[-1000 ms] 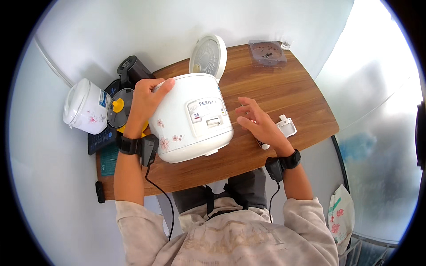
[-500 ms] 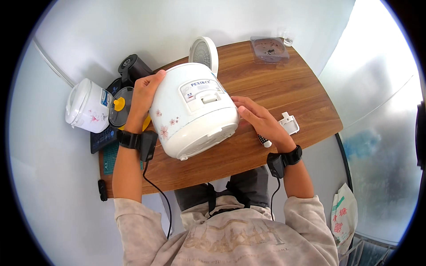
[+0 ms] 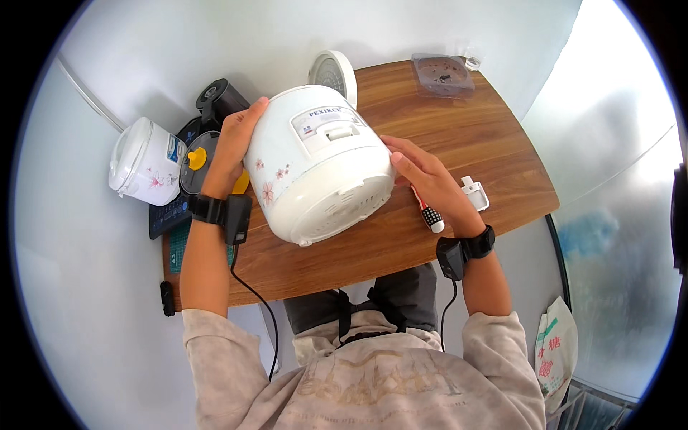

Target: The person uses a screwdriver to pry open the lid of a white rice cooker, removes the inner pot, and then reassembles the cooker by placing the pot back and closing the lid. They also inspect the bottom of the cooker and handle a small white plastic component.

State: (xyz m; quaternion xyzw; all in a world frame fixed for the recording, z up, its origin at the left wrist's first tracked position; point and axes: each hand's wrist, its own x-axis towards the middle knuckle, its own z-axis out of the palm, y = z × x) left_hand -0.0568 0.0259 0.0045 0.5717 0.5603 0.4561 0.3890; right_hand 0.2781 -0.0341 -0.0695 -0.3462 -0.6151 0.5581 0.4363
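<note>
Head view: over the table, the rice cooker is tilted, lid already open, underside turned into sight, not upright; left hand clasps its side, right hand, half curled, holds its lower edge.

At the centre, the rice cooker has a smooth, glossy shell that looks like plastic. The table under it shows wood grain with a faint sheen. At one o'clock, the tray is shiny see-through plastic; at three, the panel looks frosted; at six, the shirt is matt, creased cloth.
</note>
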